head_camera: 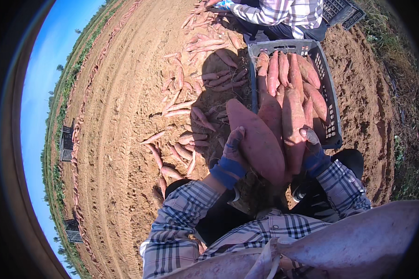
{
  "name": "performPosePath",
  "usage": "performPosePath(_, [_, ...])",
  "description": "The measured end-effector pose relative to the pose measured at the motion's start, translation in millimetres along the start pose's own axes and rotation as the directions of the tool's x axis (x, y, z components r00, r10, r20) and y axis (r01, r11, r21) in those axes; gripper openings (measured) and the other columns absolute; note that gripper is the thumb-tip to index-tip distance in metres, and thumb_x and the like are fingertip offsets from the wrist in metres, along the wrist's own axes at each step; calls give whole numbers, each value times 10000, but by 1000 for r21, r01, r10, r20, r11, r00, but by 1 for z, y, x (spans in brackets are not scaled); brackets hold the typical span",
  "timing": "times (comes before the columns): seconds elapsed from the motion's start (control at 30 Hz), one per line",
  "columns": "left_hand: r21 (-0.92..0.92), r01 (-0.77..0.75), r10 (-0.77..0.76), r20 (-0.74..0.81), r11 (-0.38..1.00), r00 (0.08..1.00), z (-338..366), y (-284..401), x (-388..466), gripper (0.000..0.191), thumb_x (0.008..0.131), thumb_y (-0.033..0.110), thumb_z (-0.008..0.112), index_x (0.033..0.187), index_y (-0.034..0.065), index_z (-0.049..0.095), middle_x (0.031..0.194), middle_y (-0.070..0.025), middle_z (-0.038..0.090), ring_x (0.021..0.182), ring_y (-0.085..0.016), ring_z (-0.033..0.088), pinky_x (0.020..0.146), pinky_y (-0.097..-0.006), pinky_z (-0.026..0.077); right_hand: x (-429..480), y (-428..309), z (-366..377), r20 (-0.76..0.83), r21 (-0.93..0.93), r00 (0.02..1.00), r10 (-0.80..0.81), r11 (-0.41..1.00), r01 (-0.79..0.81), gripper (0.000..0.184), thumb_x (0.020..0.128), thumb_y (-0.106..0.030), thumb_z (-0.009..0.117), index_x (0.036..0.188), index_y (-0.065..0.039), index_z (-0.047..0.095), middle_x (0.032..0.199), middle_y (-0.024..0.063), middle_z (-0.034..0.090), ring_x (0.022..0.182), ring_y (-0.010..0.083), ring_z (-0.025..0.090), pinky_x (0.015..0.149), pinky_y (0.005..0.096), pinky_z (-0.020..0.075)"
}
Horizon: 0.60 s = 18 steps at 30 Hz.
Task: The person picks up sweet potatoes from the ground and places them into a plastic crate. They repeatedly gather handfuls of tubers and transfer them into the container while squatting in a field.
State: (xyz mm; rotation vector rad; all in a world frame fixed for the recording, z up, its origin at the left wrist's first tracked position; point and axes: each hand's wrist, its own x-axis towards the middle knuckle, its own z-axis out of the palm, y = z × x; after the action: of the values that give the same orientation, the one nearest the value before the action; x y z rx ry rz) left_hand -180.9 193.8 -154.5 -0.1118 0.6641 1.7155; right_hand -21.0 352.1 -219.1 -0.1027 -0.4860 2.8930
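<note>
My left hand (234,150), in a worn glove with a blue cuff, grips a very large sweet potato (256,141) by its left side. A long sweet potato (293,129) is in my right hand (313,148), gloved alike, with the thumb on its skin. Both roots are held side by side in front of my knees, near the close end of a dark plastic crate (330,80). More sweet potatoes (284,68) lie lengthwise in the crate. Another thick root (270,113) shows between the two held ones, partly hidden. My fingers are hidden behind the roots.
Loose sweet potatoes (185,150) are strewn on the soil left of the crate. A co-worker (282,15) in a plaid shirt crouches beyond it, near more crates (342,13). Further crates (67,143) stand along a distant row of roots. Dry weeds (405,87) edge the right side.
</note>
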Motion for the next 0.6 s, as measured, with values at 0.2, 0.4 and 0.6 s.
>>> performPosePath(0.2, [40, 219, -215, -94, 975, 972, -33, -6, 47, 637, 755, 301, 689, 1282, 49, 433, 1194, -113, 557, 1117, -280, 533, 1008, -443, 392, -20, -5, -21, -508, 21, 851, 135, 989, -144, 561, 818, -292, 538, 1298, -30, 415, 1218, 136, 532, 1125, 271, 525, 998, 398, 414])
performPosePath(0.4, [74, 297, -286, -133, 952, 949, -41, -2, 95, 608, 777, 173, 604, 1332, 59, 387, 1232, -99, 536, 1145, -254, 521, 1014, -420, 387, -1, -24, -34, -579, -151, 814, 36, 977, -151, 704, 753, -310, 613, 1336, -18, 348, 1259, 144, 500, 1133, 272, 525, 978, 389, 425])
performPosePath(0.6, [99, 397, -384, -125, 913, 915, -26, -3, 111, 807, 730, 119, 707, 1410, 104, 272, 1306, -48, 465, 1220, -163, 430, 1039, -345, 328, -13, -33, -39, -623, -105, 781, 44, 985, -140, 887, 668, -310, 716, 1373, -1, 274, 1257, 161, 489, 1144, 278, 516, 964, 391, 428])
